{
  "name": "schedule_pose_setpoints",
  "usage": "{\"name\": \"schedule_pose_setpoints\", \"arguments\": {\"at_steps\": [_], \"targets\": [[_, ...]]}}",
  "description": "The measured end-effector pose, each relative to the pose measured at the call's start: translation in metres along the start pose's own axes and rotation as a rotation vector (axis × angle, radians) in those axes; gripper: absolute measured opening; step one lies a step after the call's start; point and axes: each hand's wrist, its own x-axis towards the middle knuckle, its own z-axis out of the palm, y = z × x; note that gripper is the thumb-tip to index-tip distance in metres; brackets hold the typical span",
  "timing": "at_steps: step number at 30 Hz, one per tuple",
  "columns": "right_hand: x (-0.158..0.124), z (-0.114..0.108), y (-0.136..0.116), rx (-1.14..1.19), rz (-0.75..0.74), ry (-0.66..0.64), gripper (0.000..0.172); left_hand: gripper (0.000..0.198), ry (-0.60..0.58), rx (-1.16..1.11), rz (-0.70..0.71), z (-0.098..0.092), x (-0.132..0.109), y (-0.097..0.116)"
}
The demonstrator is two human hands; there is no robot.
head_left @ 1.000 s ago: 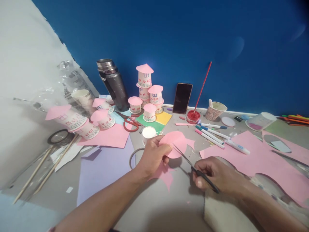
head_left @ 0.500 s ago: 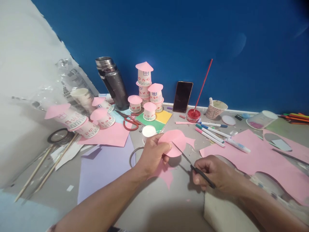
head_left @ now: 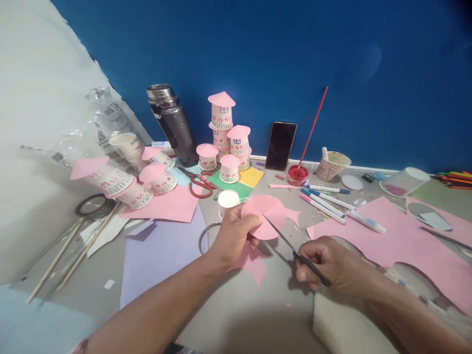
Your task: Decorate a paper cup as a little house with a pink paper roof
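My left hand pinches the left edge of a round pink paper disc, thumb on top. My right hand is closed around the black handles of a pair of scissors. The scissor blades reach up and left over the disc, their tip near its middle. A small white paper cup stands just behind my left hand. Pink paper scraps lie under and beside the disc.
Small decorated cup towers with pink cone roofs stand at the back beside a dark flask. Red-handled scissors, a phone, a red paint pot, markers and pink sheets surround my hands. Purple paper lies left.
The whole view has shifted slightly. The disc now faces the camera a little more flatly; both hands keep their holds.
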Motion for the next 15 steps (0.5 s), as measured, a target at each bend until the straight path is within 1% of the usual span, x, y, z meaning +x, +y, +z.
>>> {"name": "schedule_pose_setpoints", "arguments": {"at_steps": [5, 11, 15], "targets": [[-0.0022, -0.0009, -0.0038, -0.025, 0.001, -0.009, 0.032, 0.015, 0.022, -0.08, -0.048, 0.0041, 0.0008, 0.004], [0.0005, -0.0012, 0.0016, -0.022, -0.011, -0.025, 0.034, 0.016, 0.024, -0.121, -0.093, 0.0042, 0.0007, 0.0063], [0.0015, -0.0008, 0.0027, -0.035, 0.001, -0.025, 0.032, 0.016, 0.045, -0.146, -0.123, 0.006, 0.0008, 0.0075]]}}
